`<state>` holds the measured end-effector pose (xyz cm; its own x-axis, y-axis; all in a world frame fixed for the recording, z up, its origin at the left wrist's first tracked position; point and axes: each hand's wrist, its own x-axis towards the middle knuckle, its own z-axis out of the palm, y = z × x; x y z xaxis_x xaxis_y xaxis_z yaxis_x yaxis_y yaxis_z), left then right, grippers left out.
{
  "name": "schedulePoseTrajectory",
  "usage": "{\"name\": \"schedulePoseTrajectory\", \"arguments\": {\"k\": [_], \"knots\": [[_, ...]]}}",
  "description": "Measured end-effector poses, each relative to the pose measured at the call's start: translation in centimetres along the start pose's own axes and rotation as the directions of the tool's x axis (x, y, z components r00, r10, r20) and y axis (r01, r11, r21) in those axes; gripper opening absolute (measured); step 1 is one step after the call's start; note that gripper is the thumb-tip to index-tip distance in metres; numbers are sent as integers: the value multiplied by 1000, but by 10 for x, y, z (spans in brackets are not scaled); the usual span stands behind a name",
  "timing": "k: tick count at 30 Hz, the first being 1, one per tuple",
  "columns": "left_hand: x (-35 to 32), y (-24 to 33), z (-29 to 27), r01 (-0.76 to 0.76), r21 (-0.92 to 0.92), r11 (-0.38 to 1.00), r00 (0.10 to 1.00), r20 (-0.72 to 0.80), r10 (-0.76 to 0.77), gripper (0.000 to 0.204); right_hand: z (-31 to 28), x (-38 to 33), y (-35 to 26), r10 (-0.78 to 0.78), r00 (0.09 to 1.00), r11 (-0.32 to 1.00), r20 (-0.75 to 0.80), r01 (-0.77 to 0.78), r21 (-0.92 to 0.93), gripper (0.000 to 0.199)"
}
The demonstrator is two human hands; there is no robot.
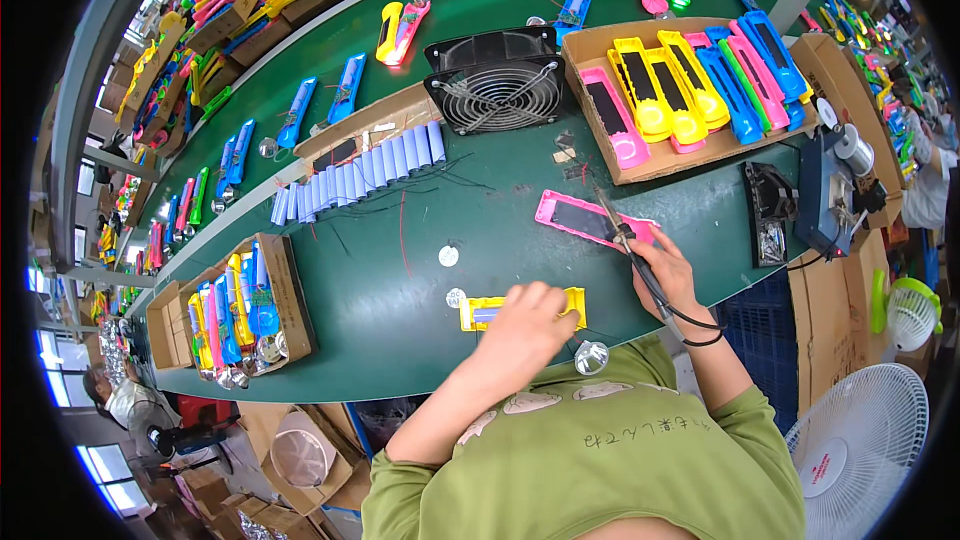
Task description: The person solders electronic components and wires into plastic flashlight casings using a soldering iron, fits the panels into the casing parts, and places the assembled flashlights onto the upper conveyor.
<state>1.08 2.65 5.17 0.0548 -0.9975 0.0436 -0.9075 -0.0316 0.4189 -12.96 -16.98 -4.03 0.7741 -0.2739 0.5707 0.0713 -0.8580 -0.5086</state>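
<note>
On the near part of the bench lies a yellow plastic casing (470,314) with a pale purple battery cell (486,316) in it. My left hand (528,322) is over its middle, fingers curled down and closed; their tips are hidden. A round silver reflector (591,357) on a wire sits by the casing's right end. My right hand (664,268) is wrapped round a soldering iron (641,265), its tip pointing up and away. Under the iron lies a pink casing (548,209) with a dark panel, its right end close against my right fingers.
Beyond my hands stand a row of purple cells (365,168) with wires and a black fan (495,90). Cardboard boxes of colourful casings stand right (640,172) and left (290,290). A soldering station (826,195) with a solder spool (853,152) is at right. The conveyor (480,0) carries casings.
</note>
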Motion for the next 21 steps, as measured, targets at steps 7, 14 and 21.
{"name": "schedulePoseTrajectory", "arguments": {"k": [7, 14, 21], "knots": [[-11, 5, 42, -45, -493, 869, 971, -227, -79, 15, 7, -6, -1, 60, 998, 991, -15, -57, 121, 45], [-14, -13, 34, 104, -873, 477, 496, -370, -785, 18, 1, -6, -20, 23, 967, 918, 254, -121, 377, 39], [-13, -52, 20, 376, 57, 925, 870, -367, -331, 6, 1, 6, -37, -53, 998, 931, 35, 37, 364, 34]]}}
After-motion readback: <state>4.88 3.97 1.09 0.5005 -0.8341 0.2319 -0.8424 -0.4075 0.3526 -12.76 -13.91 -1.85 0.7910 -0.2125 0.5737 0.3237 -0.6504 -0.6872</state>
